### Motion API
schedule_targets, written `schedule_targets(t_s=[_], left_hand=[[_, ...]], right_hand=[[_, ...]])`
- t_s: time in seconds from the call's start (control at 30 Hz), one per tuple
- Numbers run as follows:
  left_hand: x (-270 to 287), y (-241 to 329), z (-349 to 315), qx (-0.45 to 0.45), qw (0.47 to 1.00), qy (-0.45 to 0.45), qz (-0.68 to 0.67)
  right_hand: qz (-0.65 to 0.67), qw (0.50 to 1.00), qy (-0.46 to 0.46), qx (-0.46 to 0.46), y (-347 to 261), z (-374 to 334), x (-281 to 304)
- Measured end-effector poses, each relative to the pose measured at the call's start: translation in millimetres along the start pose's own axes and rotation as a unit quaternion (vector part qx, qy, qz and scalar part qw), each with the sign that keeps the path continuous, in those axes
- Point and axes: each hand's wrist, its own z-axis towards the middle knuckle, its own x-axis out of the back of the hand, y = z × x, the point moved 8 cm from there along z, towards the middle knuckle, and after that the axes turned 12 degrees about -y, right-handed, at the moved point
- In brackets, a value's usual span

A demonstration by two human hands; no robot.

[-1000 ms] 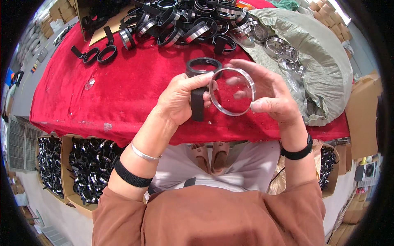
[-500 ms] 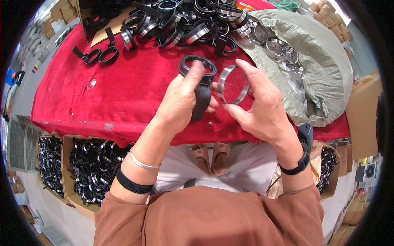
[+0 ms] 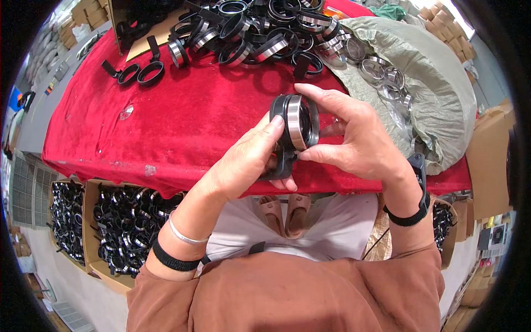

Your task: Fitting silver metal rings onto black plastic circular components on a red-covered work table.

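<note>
Over the front of the red-clothed table, my left hand (image 3: pixel 250 154) grips a black plastic ring with a handle (image 3: pixel 278 115), its thumb along the ring's near side. A shiny silver metal ring (image 3: pixel 299 123) sits against the black ring's right face, the two lined up rim to rim. My right hand (image 3: pixel 354 130) holds the metal ring from the right, thumb below and fingers above. How far the metal ring sits inside the black one I cannot tell.
A heap of black rings, several with silver bands, (image 3: pixel 249 33) lies at the table's back. Loose silver rings (image 3: pixel 381 72) rest on a grey-green woven sack (image 3: pixel 442 105) at right. Below left, cardboard boxes (image 3: pixel 90 227) hold many finished-looking rings. Red cloth (image 3: pixel 182 122) covers the table.
The silver ring, held apart to the right before, is now against the black ring. The black ring has turned from facing up to facing right. Both hands have come together.
</note>
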Motion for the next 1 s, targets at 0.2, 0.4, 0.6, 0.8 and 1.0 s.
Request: schedule_targets(t_s=[0.2,0.4,0.6,0.8,1.0], left_hand=[[-2,2,-3,0.011,1.000,0.002,0.012],[-9,16,-11,0.023,0.988,0.053,0.143],[-30,32,-39,-0.024,0.890,0.060,0.452],[11,23,-39,0.003,0.902,0.082,0.423],[171,129,-101,-0.022,0.573,0.439,0.692]], right_hand=[[0.013,1.000,-0.007,-0.002,2,1,-2],[-0.008,1.000,0.010,0.006,-5,-3,-3],[-0.110,0.985,0.078,0.106,-38,-22,-18],[0.027,0.998,0.056,0.002,-10,2,-42],[0.252,0.961,-0.004,-0.112,24,91,5]])
